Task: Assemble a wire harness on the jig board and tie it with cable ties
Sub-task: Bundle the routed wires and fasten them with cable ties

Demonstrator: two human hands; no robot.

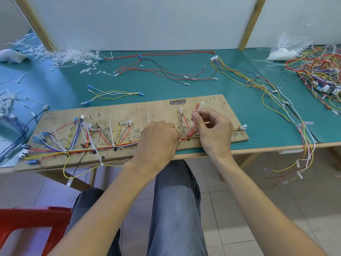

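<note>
- Jig board [212, 106]: wooden, flat at desk [184, 84] front edge, marked with handwriting.
- Wire harness [103, 147]: multicoloured, strung along board's near edge, white ties at intervals.
- Left hand [158, 143]: grip closed, pinching harness trunk mid-board.
- Right hand [212, 130]: grip pinching white cable tie [200, 106], tail upright.
- Loose wires [315, 71]: heaped at desk's right edge.

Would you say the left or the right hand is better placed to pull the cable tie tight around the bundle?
Probably the right hand: it already pinches the white cable tie tail between thumb and fingers. The left hand is closed on the wire bundle on the jig board, steadying it.
</note>
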